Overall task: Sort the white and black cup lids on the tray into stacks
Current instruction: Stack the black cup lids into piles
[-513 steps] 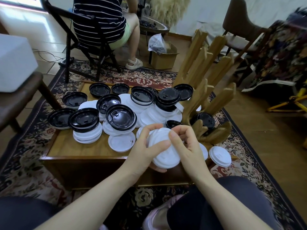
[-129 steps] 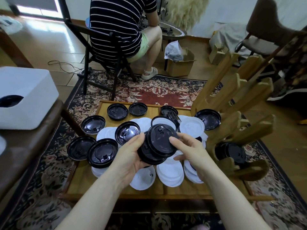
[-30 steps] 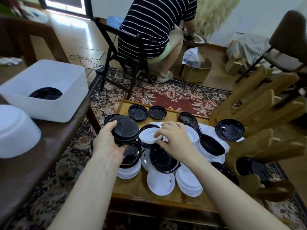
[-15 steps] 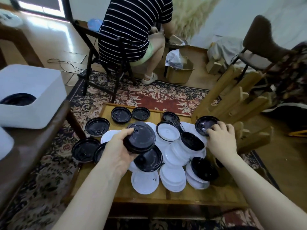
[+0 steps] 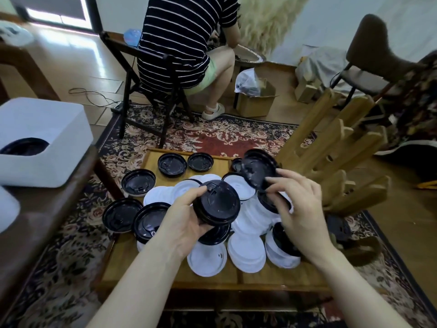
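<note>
Wooden tray (image 5: 151, 263): left hand (image 5: 183, 227) grips round black lids (image 5: 216, 204).

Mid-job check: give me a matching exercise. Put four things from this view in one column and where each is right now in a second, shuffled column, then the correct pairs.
Things:
1. stack of black lids
2. single black lid
3. white bin
4. wooden rack

Places:
A. on the dark side table at the left edge of the view
B. pinched in the right hand, raised and tilted
C. at the right end of the tray
D. gripped in the left hand over the tray

Pairs: 1-D, 2-B, 3-A, 4-C
</note>
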A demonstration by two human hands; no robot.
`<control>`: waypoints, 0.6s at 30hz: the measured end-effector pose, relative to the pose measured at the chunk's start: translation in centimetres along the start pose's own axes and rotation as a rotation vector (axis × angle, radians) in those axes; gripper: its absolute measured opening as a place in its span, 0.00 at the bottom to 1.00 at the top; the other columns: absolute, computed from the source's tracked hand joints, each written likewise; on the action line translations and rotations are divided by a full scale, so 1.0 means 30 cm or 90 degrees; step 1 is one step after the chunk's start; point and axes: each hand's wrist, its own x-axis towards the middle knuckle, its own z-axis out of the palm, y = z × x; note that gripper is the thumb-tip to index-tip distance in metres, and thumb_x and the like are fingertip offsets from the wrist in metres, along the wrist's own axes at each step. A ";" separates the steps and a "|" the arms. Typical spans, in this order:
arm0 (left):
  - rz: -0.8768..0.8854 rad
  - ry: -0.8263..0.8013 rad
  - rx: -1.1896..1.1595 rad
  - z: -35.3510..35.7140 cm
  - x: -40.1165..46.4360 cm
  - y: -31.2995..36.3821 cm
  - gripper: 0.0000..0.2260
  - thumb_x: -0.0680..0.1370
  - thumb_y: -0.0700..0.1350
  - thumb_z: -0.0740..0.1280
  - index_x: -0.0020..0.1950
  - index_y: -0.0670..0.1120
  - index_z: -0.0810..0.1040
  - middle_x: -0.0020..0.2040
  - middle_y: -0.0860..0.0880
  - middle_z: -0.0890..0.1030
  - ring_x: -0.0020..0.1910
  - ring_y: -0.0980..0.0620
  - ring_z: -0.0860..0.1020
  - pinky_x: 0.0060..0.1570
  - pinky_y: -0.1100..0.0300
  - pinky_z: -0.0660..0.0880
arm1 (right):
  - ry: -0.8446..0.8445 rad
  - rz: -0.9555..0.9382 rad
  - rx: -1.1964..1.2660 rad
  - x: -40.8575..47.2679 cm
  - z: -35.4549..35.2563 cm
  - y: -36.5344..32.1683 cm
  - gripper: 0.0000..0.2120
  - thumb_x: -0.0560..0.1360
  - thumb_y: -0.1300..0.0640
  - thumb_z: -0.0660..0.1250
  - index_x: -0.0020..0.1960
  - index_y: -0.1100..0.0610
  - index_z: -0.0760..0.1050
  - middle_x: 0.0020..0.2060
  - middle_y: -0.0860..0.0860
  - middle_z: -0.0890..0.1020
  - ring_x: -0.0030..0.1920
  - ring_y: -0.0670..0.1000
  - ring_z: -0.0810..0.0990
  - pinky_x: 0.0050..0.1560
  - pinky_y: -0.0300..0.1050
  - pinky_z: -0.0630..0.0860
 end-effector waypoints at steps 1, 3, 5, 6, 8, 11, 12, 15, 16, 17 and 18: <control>0.000 -0.004 0.005 0.001 -0.004 -0.003 0.07 0.80 0.44 0.64 0.51 0.43 0.80 0.43 0.46 0.85 0.48 0.47 0.82 0.46 0.52 0.78 | -0.013 -0.022 0.043 -0.010 0.007 -0.037 0.02 0.76 0.59 0.67 0.47 0.55 0.78 0.54 0.44 0.82 0.65 0.46 0.74 0.64 0.39 0.60; 0.002 -0.002 0.016 -0.002 -0.008 -0.009 0.08 0.81 0.45 0.64 0.50 0.44 0.81 0.42 0.47 0.85 0.47 0.47 0.82 0.43 0.53 0.77 | -0.023 0.027 0.172 -0.032 0.019 -0.098 0.03 0.77 0.57 0.65 0.48 0.53 0.78 0.54 0.41 0.83 0.64 0.46 0.76 0.64 0.41 0.65; 0.006 0.004 0.026 -0.009 -0.009 -0.012 0.08 0.81 0.45 0.63 0.50 0.44 0.81 0.42 0.47 0.85 0.47 0.47 0.82 0.43 0.53 0.77 | -0.023 0.232 0.416 -0.038 0.028 -0.130 0.02 0.78 0.59 0.67 0.49 0.53 0.77 0.48 0.44 0.84 0.54 0.48 0.81 0.56 0.42 0.74; 0.007 0.007 0.030 -0.011 -0.008 -0.013 0.08 0.81 0.45 0.63 0.50 0.44 0.81 0.42 0.47 0.85 0.47 0.47 0.82 0.42 0.53 0.77 | -0.034 0.353 0.564 -0.032 0.030 -0.135 0.03 0.78 0.60 0.67 0.51 0.57 0.77 0.46 0.49 0.84 0.50 0.50 0.82 0.53 0.42 0.77; 0.002 0.012 0.039 -0.008 -0.008 -0.016 0.08 0.81 0.45 0.63 0.49 0.44 0.81 0.41 0.47 0.85 0.45 0.47 0.82 0.43 0.52 0.78 | -0.100 0.561 0.814 -0.028 0.041 -0.117 0.12 0.76 0.60 0.68 0.58 0.64 0.75 0.48 0.58 0.83 0.48 0.55 0.81 0.50 0.45 0.81; -0.009 0.001 0.077 0.004 -0.009 -0.025 0.09 0.81 0.46 0.63 0.49 0.43 0.81 0.40 0.46 0.84 0.45 0.46 0.81 0.52 0.48 0.77 | -0.215 0.725 0.903 -0.031 0.058 -0.096 0.15 0.79 0.60 0.62 0.63 0.66 0.75 0.49 0.59 0.82 0.46 0.55 0.80 0.46 0.47 0.81; -0.014 -0.003 0.095 0.006 -0.007 -0.030 0.09 0.81 0.46 0.63 0.49 0.43 0.81 0.41 0.46 0.84 0.46 0.46 0.81 0.55 0.46 0.77 | -0.219 0.751 0.894 -0.034 0.066 -0.091 0.14 0.79 0.61 0.62 0.63 0.65 0.75 0.49 0.59 0.82 0.46 0.54 0.80 0.46 0.47 0.81; -0.022 -0.013 0.122 0.014 -0.003 -0.042 0.10 0.81 0.46 0.63 0.49 0.43 0.82 0.41 0.46 0.85 0.44 0.47 0.82 0.48 0.48 0.80 | -0.170 0.791 0.893 -0.036 0.078 -0.078 0.13 0.80 0.58 0.63 0.60 0.63 0.77 0.50 0.58 0.83 0.46 0.53 0.82 0.46 0.48 0.82; -0.025 -0.013 0.127 0.016 -0.002 -0.045 0.10 0.81 0.46 0.63 0.49 0.43 0.82 0.42 0.46 0.85 0.43 0.47 0.83 0.45 0.49 0.80 | -0.158 0.788 0.880 -0.031 0.078 -0.080 0.13 0.80 0.55 0.63 0.60 0.62 0.78 0.51 0.57 0.84 0.48 0.53 0.83 0.47 0.49 0.82; -0.027 -0.012 0.132 0.018 -0.003 -0.047 0.10 0.80 0.45 0.63 0.50 0.43 0.82 0.43 0.45 0.85 0.44 0.47 0.83 0.44 0.50 0.81 | -0.150 0.774 0.847 -0.032 0.082 -0.079 0.14 0.80 0.54 0.64 0.61 0.61 0.77 0.53 0.56 0.84 0.50 0.53 0.83 0.48 0.49 0.81; -0.030 -0.012 0.140 0.019 -0.002 -0.051 0.10 0.80 0.46 0.63 0.52 0.42 0.82 0.45 0.44 0.85 0.45 0.46 0.83 0.44 0.50 0.81 | -0.145 0.752 0.798 -0.035 0.089 -0.082 0.15 0.79 0.53 0.66 0.62 0.60 0.77 0.54 0.55 0.84 0.53 0.53 0.83 0.49 0.48 0.80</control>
